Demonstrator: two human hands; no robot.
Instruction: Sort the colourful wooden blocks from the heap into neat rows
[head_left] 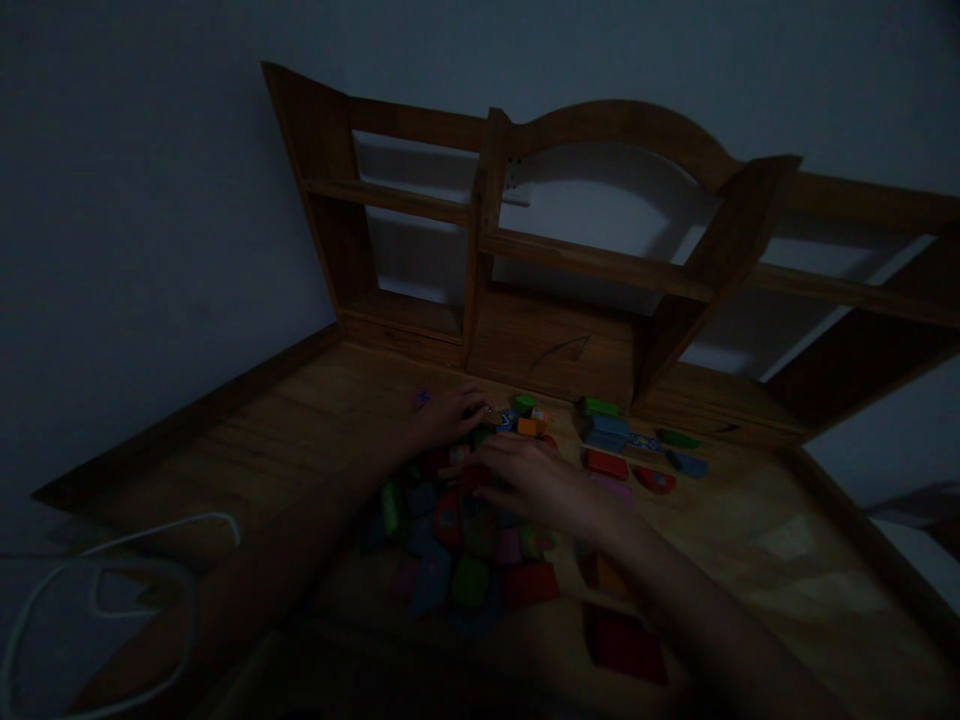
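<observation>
Left hand (pixel 448 412) fingers on blocks (pixel 465 545) | right hand (pixel 536 482) spread flat over pile, sorting | grip indiscernible, dim | bench (pixel 750 540) rear-centre.

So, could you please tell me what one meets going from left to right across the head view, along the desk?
White cable → left hand → right hand → green block → red half-round block → dark blue block.
</observation>
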